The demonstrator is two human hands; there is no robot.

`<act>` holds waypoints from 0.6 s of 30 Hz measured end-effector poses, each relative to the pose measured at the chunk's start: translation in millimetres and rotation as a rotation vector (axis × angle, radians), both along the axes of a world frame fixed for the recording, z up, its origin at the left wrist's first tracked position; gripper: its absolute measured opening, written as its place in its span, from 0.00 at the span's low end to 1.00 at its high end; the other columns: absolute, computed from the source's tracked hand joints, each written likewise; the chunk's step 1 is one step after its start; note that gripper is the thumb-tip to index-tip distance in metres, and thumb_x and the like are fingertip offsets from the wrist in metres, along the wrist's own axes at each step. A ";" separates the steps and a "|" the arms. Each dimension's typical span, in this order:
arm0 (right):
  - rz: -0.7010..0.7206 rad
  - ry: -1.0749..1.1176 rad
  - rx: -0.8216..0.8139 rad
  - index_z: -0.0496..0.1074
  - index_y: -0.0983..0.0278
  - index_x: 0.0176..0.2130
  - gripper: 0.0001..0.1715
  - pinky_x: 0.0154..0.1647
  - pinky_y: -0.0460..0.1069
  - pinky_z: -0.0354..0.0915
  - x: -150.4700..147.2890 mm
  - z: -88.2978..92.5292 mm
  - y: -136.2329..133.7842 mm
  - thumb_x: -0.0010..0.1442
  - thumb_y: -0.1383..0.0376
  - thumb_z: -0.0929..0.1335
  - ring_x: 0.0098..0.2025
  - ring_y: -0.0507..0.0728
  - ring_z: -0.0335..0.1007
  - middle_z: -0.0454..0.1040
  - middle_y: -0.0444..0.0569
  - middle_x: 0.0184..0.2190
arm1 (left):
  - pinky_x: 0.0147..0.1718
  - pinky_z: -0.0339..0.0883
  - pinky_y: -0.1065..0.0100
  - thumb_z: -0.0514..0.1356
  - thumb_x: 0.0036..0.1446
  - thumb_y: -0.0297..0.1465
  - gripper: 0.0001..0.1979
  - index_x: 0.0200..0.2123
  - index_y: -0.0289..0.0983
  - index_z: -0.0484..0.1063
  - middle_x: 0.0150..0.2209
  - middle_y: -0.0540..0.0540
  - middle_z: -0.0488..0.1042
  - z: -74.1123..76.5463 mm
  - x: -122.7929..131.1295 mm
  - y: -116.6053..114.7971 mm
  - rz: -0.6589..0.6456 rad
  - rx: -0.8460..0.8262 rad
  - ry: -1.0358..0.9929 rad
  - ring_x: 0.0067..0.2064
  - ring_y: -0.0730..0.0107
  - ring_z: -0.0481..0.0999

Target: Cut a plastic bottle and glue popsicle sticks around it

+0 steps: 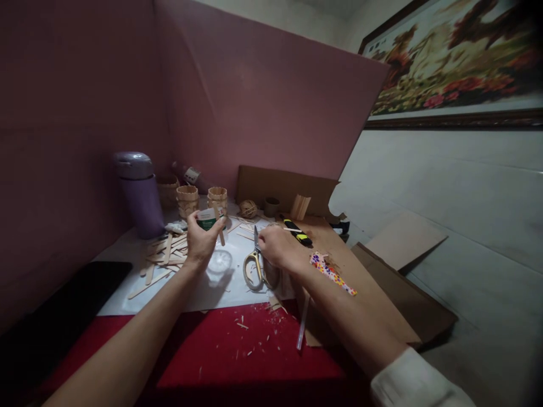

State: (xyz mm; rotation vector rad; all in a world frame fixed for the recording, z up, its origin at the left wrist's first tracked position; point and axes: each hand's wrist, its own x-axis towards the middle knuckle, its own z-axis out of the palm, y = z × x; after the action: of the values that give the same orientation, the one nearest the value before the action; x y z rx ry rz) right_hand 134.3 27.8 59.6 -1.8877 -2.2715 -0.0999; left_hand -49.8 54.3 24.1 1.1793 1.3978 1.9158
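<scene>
My left hand (201, 238) is closed around a small cup with a white and green label (206, 219). A wooden craft stick (221, 229) stands against the cup's right side, by my thumb. My right hand (274, 244) is curled low over the table, beside and partly over the scissors (253, 270) with gold-coloured handles. Its fingertips are hidden, so I cannot make out what they hold. Loose craft sticks (167, 251) lie in a pile left of my left hand. A clear round dish (220, 260) sits between my hands.
Behind stand a purple bottle (142, 198), two stick-covered cups (187, 202) and a ball of twine (248, 209). A black-and-yellow utility knife (299, 233), patterned fabric (333, 274) and a glue stick (302, 322) lie rightward. Wood scraps (242, 325) litter the red cloth (212, 356).
</scene>
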 end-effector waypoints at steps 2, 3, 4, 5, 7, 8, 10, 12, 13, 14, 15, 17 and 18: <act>0.060 -0.049 -0.039 0.79 0.64 0.40 0.11 0.47 0.53 0.66 -18.9 -0.4 14.4 0.63 0.68 0.66 0.51 0.63 0.73 0.79 0.56 0.44 | 0.47 0.66 0.59 0.71 0.38 0.42 0.31 0.43 0.39 0.62 0.40 0.47 0.70 -0.5 0.8 -0.5 0.003 0.001 0.014 0.44 0.59 0.74; 0.078 -0.067 -0.058 0.78 0.65 0.42 0.10 0.49 0.54 0.67 -27.7 -2.9 22.6 0.64 0.67 0.67 0.53 0.63 0.72 0.78 0.56 0.45 | 0.48 0.66 0.59 0.71 0.38 0.41 0.31 0.43 0.40 0.62 0.40 0.47 0.70 -0.9 1.1 -0.7 0.005 0.000 0.023 0.44 0.59 0.74; 0.093 -0.079 -0.075 0.76 0.66 0.45 0.11 0.50 0.56 0.68 -35.6 -6.5 30.9 0.65 0.65 0.68 0.53 0.62 0.71 0.77 0.55 0.47 | 0.48 0.65 0.59 0.71 0.38 0.41 0.30 0.43 0.40 0.62 0.40 0.47 0.70 -1.3 1.3 -0.9 0.006 -0.001 0.029 0.45 0.59 0.74; 0.101 -0.081 -0.089 0.73 0.66 0.50 0.15 0.50 0.59 0.69 -42.3 -10.7 38.9 0.66 0.62 0.68 0.52 0.61 0.72 0.74 0.54 0.50 | 0.48 0.65 0.59 0.71 0.39 0.41 0.30 0.43 0.40 0.62 0.40 0.47 0.70 -1.8 1.4 -1.1 0.005 -0.005 0.033 0.45 0.59 0.74; 0.107 -0.058 -0.101 0.69 0.66 0.55 0.21 0.49 0.59 0.71 -51.1 -19.1 52.9 0.66 0.59 0.69 0.50 0.60 0.72 0.71 0.55 0.53 | 0.48 0.66 0.58 0.70 0.39 0.42 0.30 0.44 0.39 0.62 0.40 0.46 0.70 -2.5 1.2 -1.7 0.002 -0.016 0.037 0.45 0.58 0.74; 0.103 -0.034 -0.102 0.69 0.66 0.55 0.21 0.49 0.59 0.71 -53.1 -22.4 58.7 0.66 0.59 0.69 0.50 0.60 0.72 0.71 0.55 0.54 | 0.48 0.66 0.58 0.70 0.40 0.42 0.31 0.44 0.39 0.62 0.41 0.46 0.70 -2.8 0.9 -1.8 -0.004 -0.019 0.038 0.45 0.58 0.74; 0.078 0.038 -0.096 0.69 0.66 0.55 0.21 0.49 0.59 0.71 -52.7 -26.1 68.2 0.66 0.60 0.69 0.50 0.60 0.72 0.71 0.55 0.54 | 0.48 0.66 0.58 0.70 0.40 0.43 0.31 0.45 0.39 0.61 0.41 0.45 0.71 -3.6 0.3 -1.6 -0.016 -0.017 0.033 0.45 0.58 0.74; 0.034 0.141 -0.084 0.69 0.65 0.55 0.21 0.49 0.59 0.71 -48.1 -26.0 75.9 0.66 0.59 0.68 0.50 0.60 0.72 0.71 0.54 0.54 | 0.48 0.66 0.59 0.70 0.41 0.43 0.31 0.45 0.39 0.61 0.41 0.45 0.71 -4.5 -0.3 -0.6 -0.020 -0.014 0.021 0.45 0.58 0.74; 0.008 0.204 -0.077 0.69 0.65 0.55 0.20 0.49 0.59 0.71 -45.0 -24.8 79.2 0.66 0.59 0.68 0.50 0.60 0.72 0.71 0.54 0.54 | 0.48 0.66 0.59 0.70 0.41 0.43 0.31 0.45 0.39 0.61 0.41 0.45 0.71 -5.0 -0.5 0.0 -0.020 -0.016 0.013 0.45 0.58 0.74; -0.018 0.275 -0.070 0.69 0.64 0.55 0.20 0.49 0.59 0.71 -41.5 -23.1 82.2 0.66 0.59 0.68 0.51 0.60 0.72 0.71 0.54 0.54 | 0.47 0.66 0.59 0.70 0.40 0.42 0.31 0.45 0.39 0.61 0.41 0.45 0.71 -5.3 -0.6 0.7 -0.017 -0.020 0.004 0.44 0.59 0.74; -0.039 0.353 -0.066 0.69 0.64 0.54 0.19 0.49 0.59 0.71 -38.1 -21.2 84.5 0.66 0.59 0.68 0.51 0.60 0.72 0.71 0.53 0.54 | 0.47 0.66 0.59 0.70 0.40 0.42 0.31 0.45 0.39 0.61 0.40 0.46 0.71 -5.6 -0.5 1.1 -0.014 -0.025 -0.005 0.44 0.59 0.74; -0.061 0.524 -0.069 0.70 0.64 0.54 0.19 0.48 0.58 0.71 -31.6 -17.0 86.6 0.65 0.59 0.69 0.50 0.60 0.72 0.72 0.53 0.53 | 0.46 0.65 0.60 0.70 0.39 0.42 0.31 0.44 0.39 0.62 0.40 0.46 0.71 -5.7 0.1 1.5 -0.016 -0.034 -0.021 0.43 0.60 0.75; -0.062 0.615 -0.078 0.71 0.64 0.53 0.19 0.47 0.57 0.72 -28.7 -15.0 85.9 0.65 0.59 0.69 0.49 0.60 0.73 0.72 0.52 0.53 | 0.45 0.66 0.60 0.70 0.39 0.42 0.30 0.43 0.39 0.62 0.39 0.46 0.71 -5.6 0.5 1.3 -0.023 -0.036 -0.030 0.42 0.61 0.75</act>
State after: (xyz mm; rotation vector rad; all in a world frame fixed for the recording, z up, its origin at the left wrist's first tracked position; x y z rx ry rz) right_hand 105.6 113.7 44.6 -1.7099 -1.8164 0.4974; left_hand -49.3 55.6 18.5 1.1408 1.3911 1.8776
